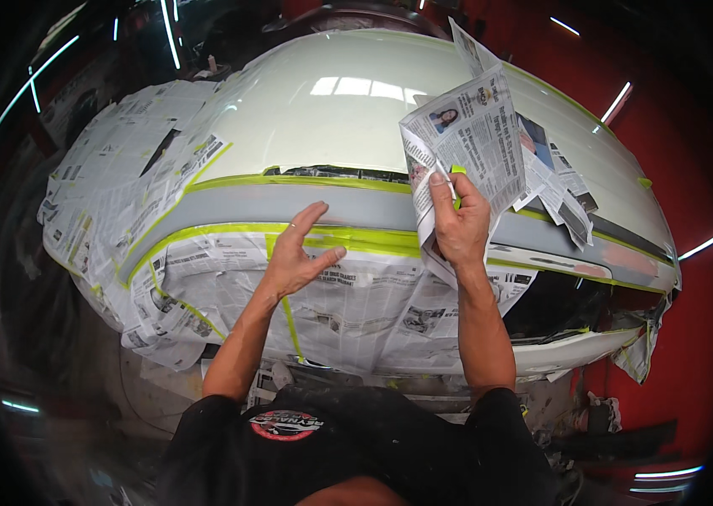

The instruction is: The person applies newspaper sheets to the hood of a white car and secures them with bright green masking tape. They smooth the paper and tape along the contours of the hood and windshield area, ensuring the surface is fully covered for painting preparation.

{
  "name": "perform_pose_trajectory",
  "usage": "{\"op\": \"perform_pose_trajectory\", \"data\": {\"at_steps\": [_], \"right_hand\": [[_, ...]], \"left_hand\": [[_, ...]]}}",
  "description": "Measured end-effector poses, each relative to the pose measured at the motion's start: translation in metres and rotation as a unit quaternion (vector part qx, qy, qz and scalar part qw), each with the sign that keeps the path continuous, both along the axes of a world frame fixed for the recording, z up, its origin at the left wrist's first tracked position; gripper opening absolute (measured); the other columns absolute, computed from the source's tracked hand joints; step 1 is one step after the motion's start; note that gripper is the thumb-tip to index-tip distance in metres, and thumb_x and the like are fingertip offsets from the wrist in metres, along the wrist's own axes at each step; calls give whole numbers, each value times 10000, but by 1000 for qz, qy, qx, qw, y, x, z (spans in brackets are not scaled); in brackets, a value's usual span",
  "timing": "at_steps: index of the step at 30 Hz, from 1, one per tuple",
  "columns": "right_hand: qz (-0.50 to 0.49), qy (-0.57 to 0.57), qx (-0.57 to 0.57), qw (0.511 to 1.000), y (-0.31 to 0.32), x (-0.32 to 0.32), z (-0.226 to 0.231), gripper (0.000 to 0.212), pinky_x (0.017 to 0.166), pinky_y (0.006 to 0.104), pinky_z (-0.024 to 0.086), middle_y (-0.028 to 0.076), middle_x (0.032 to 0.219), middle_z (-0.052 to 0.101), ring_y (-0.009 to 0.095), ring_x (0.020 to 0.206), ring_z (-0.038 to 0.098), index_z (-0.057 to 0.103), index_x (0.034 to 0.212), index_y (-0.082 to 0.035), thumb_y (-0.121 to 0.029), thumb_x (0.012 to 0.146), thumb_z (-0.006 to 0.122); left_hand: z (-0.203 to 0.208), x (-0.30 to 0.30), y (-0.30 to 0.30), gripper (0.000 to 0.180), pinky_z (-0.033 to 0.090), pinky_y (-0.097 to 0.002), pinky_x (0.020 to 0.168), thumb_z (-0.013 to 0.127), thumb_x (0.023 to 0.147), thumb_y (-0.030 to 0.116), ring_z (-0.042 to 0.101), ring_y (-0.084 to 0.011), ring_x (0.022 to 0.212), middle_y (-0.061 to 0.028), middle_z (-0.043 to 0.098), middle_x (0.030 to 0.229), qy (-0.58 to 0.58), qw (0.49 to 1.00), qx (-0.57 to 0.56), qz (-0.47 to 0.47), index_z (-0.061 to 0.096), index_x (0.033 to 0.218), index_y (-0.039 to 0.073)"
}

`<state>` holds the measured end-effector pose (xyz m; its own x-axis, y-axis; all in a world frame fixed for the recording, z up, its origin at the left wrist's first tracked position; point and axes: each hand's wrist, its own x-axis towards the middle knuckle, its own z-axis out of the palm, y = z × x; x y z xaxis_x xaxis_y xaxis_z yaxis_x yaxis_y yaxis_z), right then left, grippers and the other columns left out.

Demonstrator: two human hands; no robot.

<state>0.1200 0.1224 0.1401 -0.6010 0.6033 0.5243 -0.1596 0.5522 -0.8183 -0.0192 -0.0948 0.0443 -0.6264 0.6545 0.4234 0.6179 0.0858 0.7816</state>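
Note:
In front of me is a car with a glossy cream-white roof (314, 126). A grey, primed-looking rail (238, 202) runs along the roof's near side, edged with yellow-green masking tape (377, 243). My left hand (301, 253) hovers at or lightly touches that rail and tape, fingers apart and holding nothing. Folded newspaper (483, 135) is gripped in my right hand (462, 223), thumb on top, and it stands up over the rail. A bit of yellow-green (458, 173), likely tape, shows by the right fingers; its shape is partly hidden.
Taped newspaper (120, 169) covers the car's left end, and more masking paper (348, 312) hangs over the near side windows. Loose newspaper pieces (554, 177) lie on the roof to the right. A dark bare window (563, 299) is at near right. Red floor (702, 295) shows beyond.

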Motion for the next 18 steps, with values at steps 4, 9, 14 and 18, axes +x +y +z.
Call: {"op": "perform_pose_trajectory", "data": {"at_steps": [4,9,14,18], "right_hand": [[95,-25,-235,967,-57,-14,-48,278,617,251,451,35,752,666,69,679,552,674,951,7,-255,999,594],[132,20,-288,948,-82,-15,-96,266,611,214,466,45,835,670,63,695,579,651,1019,25,-227,1022,567],[214,-92,-235,943,-85,3,-90,329,667,243,507,88,914,685,113,769,647,627,1185,54,-226,1022,563],[176,-68,21,982,-86,33,-87,451,615,285,497,179,1086,651,194,751,641,656,1209,12,-264,868,760]], "left_hand": [[-27,93,8,838,373,-390,1113,801,845,302,455,-250,1336,-142,441,1473,-237,954,101,-154,361,1508,41],[-74,124,-14,407,505,-286,857,658,975,179,589,-94,977,-27,663,1115,-367,928,22,-54,575,1339,19],[-90,124,-27,238,523,-245,778,638,986,132,627,-59,872,-13,718,1001,-393,916,76,14,690,1173,-8],[-71,111,-34,227,542,-251,779,702,936,105,660,-84,901,-51,732,1045,-457,873,166,25,708,1134,-7]]}}
